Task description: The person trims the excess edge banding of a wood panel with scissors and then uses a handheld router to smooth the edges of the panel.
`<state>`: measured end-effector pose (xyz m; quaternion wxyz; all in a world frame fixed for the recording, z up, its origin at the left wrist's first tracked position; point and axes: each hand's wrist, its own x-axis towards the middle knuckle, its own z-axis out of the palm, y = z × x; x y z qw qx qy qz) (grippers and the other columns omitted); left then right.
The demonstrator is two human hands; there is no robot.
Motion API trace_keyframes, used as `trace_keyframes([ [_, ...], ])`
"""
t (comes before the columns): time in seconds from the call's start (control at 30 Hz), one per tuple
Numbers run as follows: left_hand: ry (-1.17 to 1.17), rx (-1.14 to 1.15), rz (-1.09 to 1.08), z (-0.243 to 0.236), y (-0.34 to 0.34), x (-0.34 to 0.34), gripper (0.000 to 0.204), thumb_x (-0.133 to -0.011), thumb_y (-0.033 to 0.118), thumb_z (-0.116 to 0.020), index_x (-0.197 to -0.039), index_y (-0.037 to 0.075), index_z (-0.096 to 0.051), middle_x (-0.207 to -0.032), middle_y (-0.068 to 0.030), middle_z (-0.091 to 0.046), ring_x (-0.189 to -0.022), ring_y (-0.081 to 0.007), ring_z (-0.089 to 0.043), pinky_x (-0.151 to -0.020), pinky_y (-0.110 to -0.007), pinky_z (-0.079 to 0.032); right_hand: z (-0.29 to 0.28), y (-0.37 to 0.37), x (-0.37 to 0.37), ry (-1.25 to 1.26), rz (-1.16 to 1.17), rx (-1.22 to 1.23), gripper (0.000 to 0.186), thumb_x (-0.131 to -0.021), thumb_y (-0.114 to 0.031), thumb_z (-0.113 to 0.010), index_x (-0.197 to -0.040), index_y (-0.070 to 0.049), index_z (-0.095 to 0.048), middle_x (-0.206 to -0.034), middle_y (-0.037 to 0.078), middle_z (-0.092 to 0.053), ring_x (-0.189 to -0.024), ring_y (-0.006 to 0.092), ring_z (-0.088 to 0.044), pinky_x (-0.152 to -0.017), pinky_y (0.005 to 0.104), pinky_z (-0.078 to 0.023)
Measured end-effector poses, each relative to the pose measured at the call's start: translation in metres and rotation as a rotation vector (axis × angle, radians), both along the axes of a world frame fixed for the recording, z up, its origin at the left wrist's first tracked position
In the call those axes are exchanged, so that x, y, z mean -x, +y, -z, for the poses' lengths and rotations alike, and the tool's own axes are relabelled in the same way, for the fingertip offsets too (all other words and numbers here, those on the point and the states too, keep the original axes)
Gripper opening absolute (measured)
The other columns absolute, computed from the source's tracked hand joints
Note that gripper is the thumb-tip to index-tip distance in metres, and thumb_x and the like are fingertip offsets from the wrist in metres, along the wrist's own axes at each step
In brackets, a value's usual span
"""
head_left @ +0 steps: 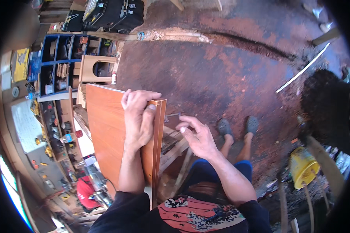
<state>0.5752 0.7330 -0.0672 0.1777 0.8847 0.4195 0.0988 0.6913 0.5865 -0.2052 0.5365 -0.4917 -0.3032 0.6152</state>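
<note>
A large orange-brown wooden panel [105, 128] stands on edge in front of me, slightly left of centre. My left hand [138, 116] is closed over its top corner, with the thumb on the near side and the fingers across the top edge. Along the panel's right side runs a narrow edge [158, 139] that looks layered, with a small dark hole low down. My right hand [198, 136] hovers just right of that edge, apart from it, its fingers curled toward the thumb. A small thin thing by the fingertips is too small to make out.
Wooden supports [179, 151] stand below the panel. Blue cubby shelves [55, 64] and a curved wooden piece [90, 69] are far left. A red-and-metal power tool [87, 192] lies lower left. At right are a yellow bucket [304, 167] and a white strip [303, 69] on the floor.
</note>
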Motion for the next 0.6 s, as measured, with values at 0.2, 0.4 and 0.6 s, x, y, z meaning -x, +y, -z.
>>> trace_keyframes([
  [0.2,-0.319,-0.064,-0.065,0.013,-0.016,0.019,0.038,-0.083,0.0,-0.062,-0.121,0.003,-0.066,-0.128,-0.0148,-0.063,-0.129,-0.0346,-0.055,-0.12,-0.058,-0.029,-0.01,-0.052,-0.039,-0.178,0.006,0.128,0.035,-0.104,-0.01,-0.059,-0.137,0.001,-0.058,-0.11,0.009,-0.074,-0.096,0.0145,-0.066,-0.088,0.0318,-0.054],
  [0.4,-0.226,-0.115,-0.202,0.006,-0.088,0.016,0.056,-0.081,0.003,-0.069,-0.136,0.0,-0.059,-0.149,-0.0206,-0.051,-0.144,-0.0432,-0.043,-0.121,-0.06,-0.029,-0.031,-0.087,-0.101,-0.493,0.03,0.292,0.032,-0.103,-0.009,-0.059,-0.133,0.003,-0.061,-0.108,0.013,-0.076,-0.091,0.0135,-0.067,-0.083,0.0304,-0.055],
  [0.6,-0.242,-0.239,-0.25,0.022,-0.095,0.014,0.054,-0.082,0.005,-0.07,-0.134,-0.001,-0.059,-0.144,-0.0197,-0.053,-0.14,-0.0405,-0.047,-0.119,-0.063,-0.031,-0.039,-0.055,-0.107,-0.46,0.047,0.181,0.03,-0.1,-0.011,-0.066,-0.126,0.004,-0.066,-0.102,0.01,-0.076,-0.088,0.0124,-0.068,-0.08,0.0281,-0.055],
])
